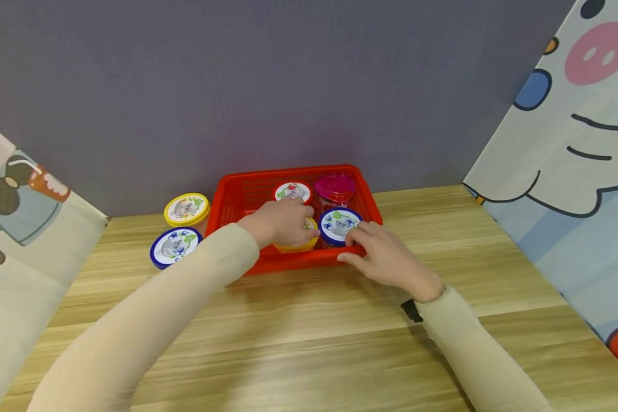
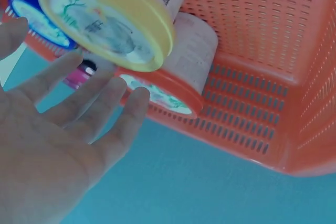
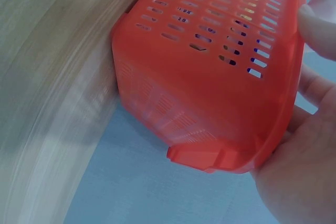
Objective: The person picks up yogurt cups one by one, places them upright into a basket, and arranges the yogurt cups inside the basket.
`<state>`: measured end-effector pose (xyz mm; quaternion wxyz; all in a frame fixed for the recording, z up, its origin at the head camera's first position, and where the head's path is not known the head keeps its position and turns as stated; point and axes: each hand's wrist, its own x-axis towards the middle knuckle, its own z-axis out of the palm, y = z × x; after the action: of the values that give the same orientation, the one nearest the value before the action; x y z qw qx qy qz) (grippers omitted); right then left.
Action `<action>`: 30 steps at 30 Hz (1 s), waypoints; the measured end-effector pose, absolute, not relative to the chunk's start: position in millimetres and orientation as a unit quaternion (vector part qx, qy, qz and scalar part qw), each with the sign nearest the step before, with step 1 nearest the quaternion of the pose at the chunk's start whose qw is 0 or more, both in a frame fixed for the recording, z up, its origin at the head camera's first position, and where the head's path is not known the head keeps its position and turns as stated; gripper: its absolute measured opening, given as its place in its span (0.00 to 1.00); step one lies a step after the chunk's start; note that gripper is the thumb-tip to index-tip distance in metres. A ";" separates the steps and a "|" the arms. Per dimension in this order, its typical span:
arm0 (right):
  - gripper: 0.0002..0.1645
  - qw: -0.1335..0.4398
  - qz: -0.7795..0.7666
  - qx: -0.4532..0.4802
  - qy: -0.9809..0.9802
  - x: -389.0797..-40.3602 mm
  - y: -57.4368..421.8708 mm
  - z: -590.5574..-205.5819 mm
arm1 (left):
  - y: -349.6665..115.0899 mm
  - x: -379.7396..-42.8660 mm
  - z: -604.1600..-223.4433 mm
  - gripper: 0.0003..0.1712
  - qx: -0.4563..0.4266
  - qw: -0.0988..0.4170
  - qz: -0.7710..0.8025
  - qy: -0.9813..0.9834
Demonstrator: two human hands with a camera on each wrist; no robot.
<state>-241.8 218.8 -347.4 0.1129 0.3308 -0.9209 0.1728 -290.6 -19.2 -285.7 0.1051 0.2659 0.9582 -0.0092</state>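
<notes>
A red plastic basket (image 1: 293, 264) with slotted walls stands against the back wall, with several lidded tubs in it. My left hand (image 1: 282, 221) is over the basket, above the yellow-lidded tub (image 2: 107, 27), which it partly covers in the head view. The left wrist view shows its fingers (image 2: 118, 114) spread and fairly straight, holding nothing. At the front right corner my right hand (image 1: 383, 252) grips the basket's rim, its thumb (image 3: 317, 31) outside and fingers inside. Close to those fingers sits a blue-lidded tub (image 1: 335, 223). Behind are a red-lidded tub (image 1: 292, 190) and a pink-lidded container (image 1: 335, 187).
Left of the basket, on the wooden table (image 1: 288, 343), stand another yellow-lidded tub (image 1: 186, 209) and another blue-lidded tub (image 1: 176, 247). A grey wall (image 1: 288, 86) rises directly behind the basket. Cartoon-printed panels border the table at both sides.
</notes>
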 end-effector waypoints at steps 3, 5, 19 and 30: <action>0.17 0.111 0.173 0.331 -0.921 -242.0 218.4 -347.4 | -27.3 -287.1 -282.5 0.33 0.265 0.095 0.015 0.960; 0.17 0.111 0.173 0.331 -0.921 -242.3 218.3 -347.6 | -33.9 -284.4 -280.6 0.33 0.262 0.092 0.026 0.960; 0.17 0.112 0.175 0.328 -0.921 -241.3 219.6 -348.0 | -62.5 -262.1 -271.3 0.35 0.267 0.060 0.031 0.961; 0.17 0.107 0.174 0.325 -0.923 -240.0 218.4 -346.1 | -85.0 -243.3 -270.0 0.33 0.274 0.002 0.023 0.961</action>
<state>-240.0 218.4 -346.1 0.1071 0.3250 -0.9233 0.1743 -243.3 -85.0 -270.0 0.0022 0.2743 0.9614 0.0229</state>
